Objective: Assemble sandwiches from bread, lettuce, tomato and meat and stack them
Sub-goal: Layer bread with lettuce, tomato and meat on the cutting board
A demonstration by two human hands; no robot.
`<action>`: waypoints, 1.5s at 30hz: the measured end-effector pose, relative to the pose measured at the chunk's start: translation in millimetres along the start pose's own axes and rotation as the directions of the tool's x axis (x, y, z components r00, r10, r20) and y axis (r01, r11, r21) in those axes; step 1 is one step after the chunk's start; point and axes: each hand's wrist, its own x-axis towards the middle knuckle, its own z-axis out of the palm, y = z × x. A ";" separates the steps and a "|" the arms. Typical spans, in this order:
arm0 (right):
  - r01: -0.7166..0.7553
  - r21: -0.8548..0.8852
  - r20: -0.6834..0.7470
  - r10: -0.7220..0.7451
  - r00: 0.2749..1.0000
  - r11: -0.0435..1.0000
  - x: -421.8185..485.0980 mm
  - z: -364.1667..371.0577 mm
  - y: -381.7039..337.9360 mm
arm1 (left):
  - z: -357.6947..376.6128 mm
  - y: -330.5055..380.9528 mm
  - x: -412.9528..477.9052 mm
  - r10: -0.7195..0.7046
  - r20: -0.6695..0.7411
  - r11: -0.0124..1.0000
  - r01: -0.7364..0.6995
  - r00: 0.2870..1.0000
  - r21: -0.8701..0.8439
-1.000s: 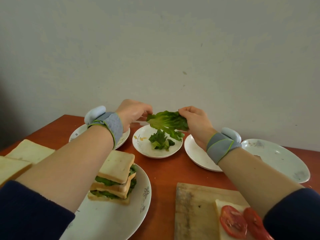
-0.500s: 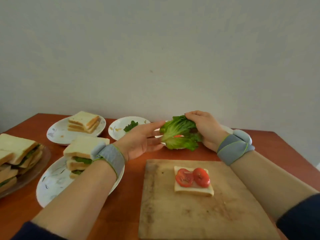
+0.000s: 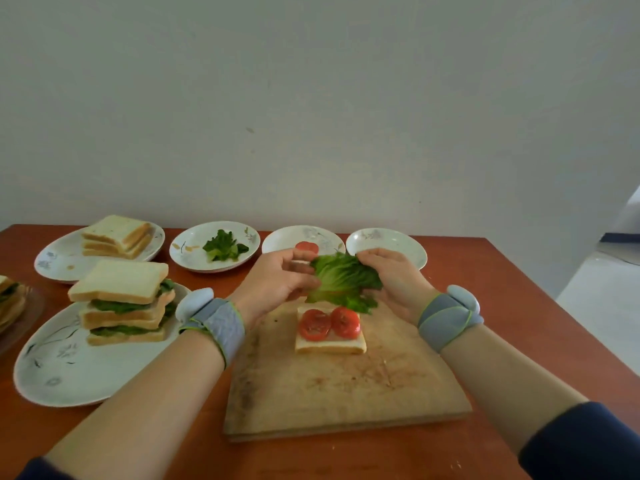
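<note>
Head view, item by item, nearest first?

– Nearest: a wooden cutting board point(image 3: 346, 386) on the red-brown tabletop point(image 3: 512, 306). On its far half lies one bread slice point(image 3: 330, 344) carrying two tomato slices point(image 3: 329, 323) side by side.

– And the hands?

– Both are raised just above the far edge of that slice. The left hand point(image 3: 277, 282) pinches the left edge of a lettuce leaf point(image 3: 343, 282) between thumb and fingers; the right hand point(image 3: 394, 282) pinches its right edge. Each grip is closed on the leaf, which hangs spread between them, its lower fringe just over the far tomato. Each wrist wears a grey band point(image 3: 216, 323).

– Left of the board?

– A large white plate point(image 3: 62, 372) holding a stack of finished sandwiches point(image 3: 121, 303), lettuce showing between the layers. At the frame's left edge, another stack of sandwiches point(image 3: 10, 303) on a dish, partly cut off.

– Far row, along the wall?

– Left to right: a plate with plain bread slices point(image 3: 116, 235); a small dish with lettuce pieces point(image 3: 223, 251); a dish with one tomato slice point(image 3: 306, 247), partly behind the left hand; a fourth dish point(image 3: 388, 242), its contents hidden behind the right hand.
</note>
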 end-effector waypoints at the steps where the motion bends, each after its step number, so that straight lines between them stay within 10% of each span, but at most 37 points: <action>1: -0.029 -0.066 0.007 0.029 1.000 0.997 -1.6 -1.9 7.0 | 0.0 -4.8 -3.7 -0.042 0.027 0.999 0.042 0.999 0.020; 24: 0.153 -0.762 0.052 -0.176 0.983 0.629 -15.5 -10.4 33.6 | 0.4 -40.9 -20.1 -0.029 -0.062 0.932 0.050 0.998 0.360; 29: 0.397 -0.811 0.188 -0.452 0.872 0.429 -26.4 -7.2 33.3 | 7.5 -43.5 -28.9 0.386 -0.063 0.649 -0.223 0.920 0.728; 34: 0.467 -0.856 0.376 -0.355 0.856 0.220 -28.7 -10.8 47.5 | 8.2 -53.6 -34.1 0.472 0.151 0.437 -0.380 0.869 0.815; 45: 0.393 -0.861 0.297 -0.310 0.903 0.323 -28.6 1.2 25.2 | 1.5 -49.2 -38.8 0.349 0.002 0.617 -0.231 0.937 0.753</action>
